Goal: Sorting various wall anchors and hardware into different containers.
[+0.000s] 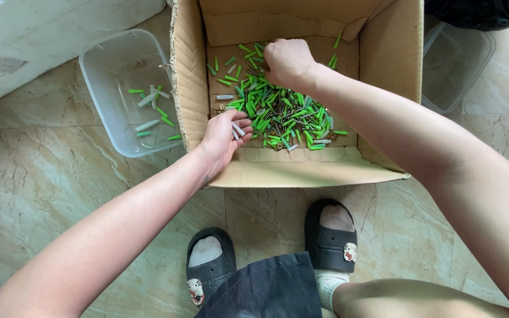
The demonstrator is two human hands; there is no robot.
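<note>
At far left a clear plastic tub (104, 88) sits on the marble floor (42, 176), touching the left wall of the cardboard box (191, 76), with a few green and white wall plugs (153, 106) scattered in it. The left hand (222, 138) lies just inside the box at its near left corner, its grip loosely cupped around a couple of pale plugs, fingers half curled rather than closed. The heap of green plugs and dark screws (278, 112) lies directly to its right, spread across the box floor with pieces pointing every way (no common long axis). The right hand (287, 62) is on the heap's far edge, its grip bunched knuckles-up; what it holds cannot be told. The box walls hem in both hands, so only upward is open. A second clear tub (458, 65) stands right of the box.
</note>
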